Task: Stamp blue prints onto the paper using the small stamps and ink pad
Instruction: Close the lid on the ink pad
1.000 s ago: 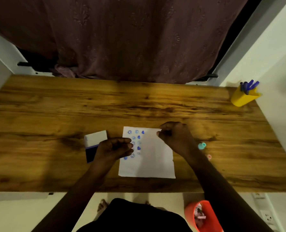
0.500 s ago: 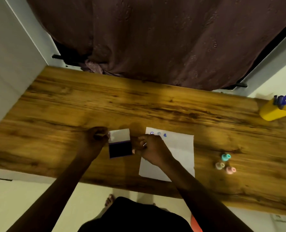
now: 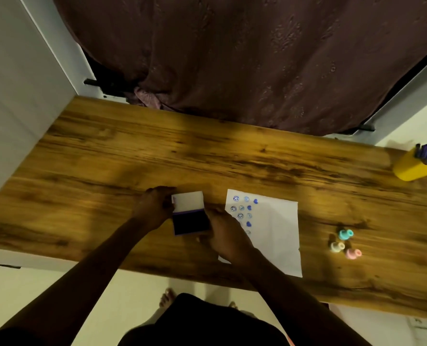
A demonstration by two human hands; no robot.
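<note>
Left grip pinches white lid of blue rectangular ink pad; right grip clasps its base. Recommend: keep base flat, hinge lid gently.

The ink pad is lying on the counter, left of the paper; three stamps are sitting right of the paper, a pen cup standing far right.

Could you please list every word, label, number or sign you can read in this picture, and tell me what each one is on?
No words or numbers can be read anywhere.
paper: the blue prints are smiley faces and hearts, pictures only, no letters.
ink pad: a small mark at the left edge of its lid, too blurred to read.
yellow cup and small stamps: no label shows.
</note>
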